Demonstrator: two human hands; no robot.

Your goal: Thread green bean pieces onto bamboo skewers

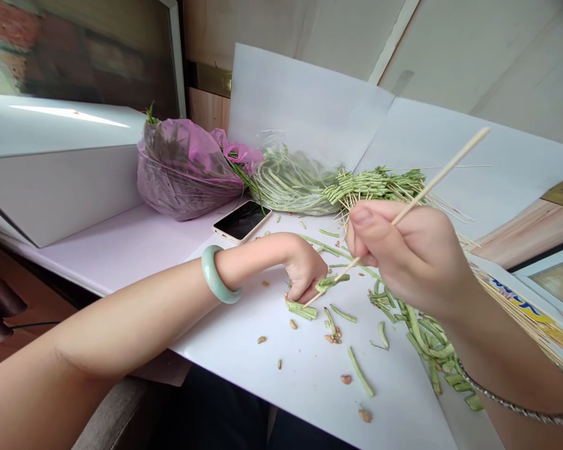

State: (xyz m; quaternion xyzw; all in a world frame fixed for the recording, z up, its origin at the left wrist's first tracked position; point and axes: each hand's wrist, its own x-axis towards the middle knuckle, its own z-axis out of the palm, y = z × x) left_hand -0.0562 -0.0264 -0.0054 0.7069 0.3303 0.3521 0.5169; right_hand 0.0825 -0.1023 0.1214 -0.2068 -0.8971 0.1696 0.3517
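Observation:
In my right hand [410,250] I grip a thin wooden skewer [445,172], slanting down to the left. A short green bean piece [335,282] sits on the skewer near its lower end. My left hand [306,270] is bent down to the table, its fingers closed on a cut green bean piece [303,310] right by the skewer's tip. Whether the tip has entered that piece I cannot tell. Several loose bean bits and brown bean seeds [346,379] lie around my hands.
Behind are a purple bag [182,169], a clear bag of long beans [295,184], a pile of skewered beans [380,184] and a phone [242,221]. Cut beans [431,344] lie at right, beside bare skewers [520,312]. Another person's hand [0,294] shows at the left edge.

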